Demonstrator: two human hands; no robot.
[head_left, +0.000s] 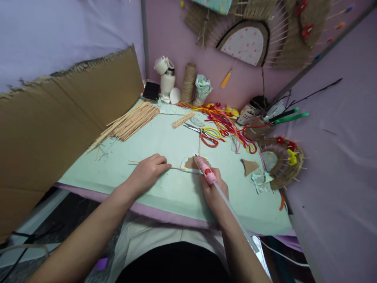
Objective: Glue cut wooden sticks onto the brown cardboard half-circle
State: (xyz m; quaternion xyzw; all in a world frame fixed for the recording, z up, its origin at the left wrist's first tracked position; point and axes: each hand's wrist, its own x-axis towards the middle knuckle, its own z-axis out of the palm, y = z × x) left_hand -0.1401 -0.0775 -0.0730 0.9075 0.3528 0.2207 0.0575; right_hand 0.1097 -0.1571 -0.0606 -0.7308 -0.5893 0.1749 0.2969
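LH point(150, 169) pinches stick point(176, 168); RH point(217, 188) prob. wraps glue gun point(207, 173).

The right hand point(216, 189), wrapped around the pink glue gun point(207, 172), hides its handle; the nozzle covers part of the brown card piece point(190, 163). The left hand point(149, 169) conceals the middle of the thin stick point(176, 168) it pinches. Cropped — the burlap hanging point(294, 51) above, the cardboard panel point(73, 118) leftward. The protractor's point(196, 121) markings are too small to read.
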